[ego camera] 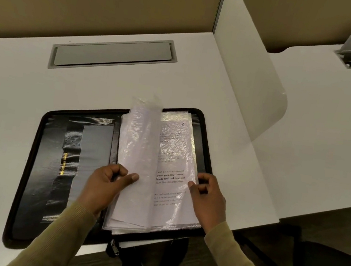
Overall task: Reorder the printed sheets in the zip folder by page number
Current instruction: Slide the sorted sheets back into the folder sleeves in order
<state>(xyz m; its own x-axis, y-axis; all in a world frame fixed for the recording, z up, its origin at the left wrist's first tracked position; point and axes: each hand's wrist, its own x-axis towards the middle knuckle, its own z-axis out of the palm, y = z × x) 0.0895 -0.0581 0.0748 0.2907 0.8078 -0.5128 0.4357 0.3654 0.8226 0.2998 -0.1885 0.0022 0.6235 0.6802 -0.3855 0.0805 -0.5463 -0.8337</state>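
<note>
Open flat at the near edge of the white desk (200, 69), the black zip folder (40, 182) holds a stack of clear plastic sleeves in its right half, with printed sheets inside them. The left hand (104, 183) grips a lifted bundle of sleeves (139, 150), thumb on top. The right hand (208, 198) pinches the right edge of the exposed sheet (169, 189), which bears a handwritten "6" (183, 124) at its far corner. Gold lettering (64, 163) on the left inner pocket reads "IMPORTANT PAPER".
</note>
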